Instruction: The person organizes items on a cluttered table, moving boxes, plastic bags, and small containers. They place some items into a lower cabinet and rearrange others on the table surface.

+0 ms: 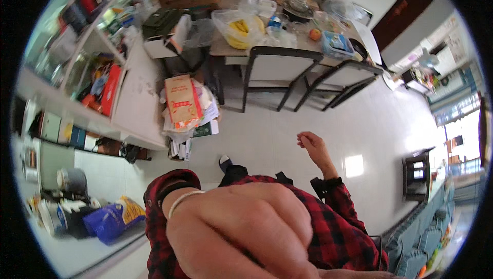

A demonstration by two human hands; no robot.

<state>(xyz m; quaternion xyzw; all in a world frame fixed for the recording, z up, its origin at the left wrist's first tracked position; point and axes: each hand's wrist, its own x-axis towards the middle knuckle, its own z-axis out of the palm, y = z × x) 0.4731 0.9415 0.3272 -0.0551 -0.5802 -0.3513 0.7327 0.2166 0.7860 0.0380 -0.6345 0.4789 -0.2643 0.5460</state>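
My left hand (238,221) is raised very close to the camera and fills the lower middle of the view. A white band (185,202) circles its wrist, above a red-and-black checked sleeve (169,186). Its fingers run towards the bottom edge, where their tips and any grip are hidden. Farther out, my right hand (314,150) hangs over the pale tiled floor (262,140) with loosely curled fingers. Nothing shows in it, and it touches nothing. One dark slipper (225,163) shows on the floor ahead of my body.
Ahead stands a cluttered dining table (221,47) with bananas (240,34) in plastic, an apple (314,34) and dark-framed chairs (285,67). A paper bag (183,100) tops a pile beside the cabinet (138,98). A purple bag (111,219) lies lower left; a sofa (420,240) lower right.
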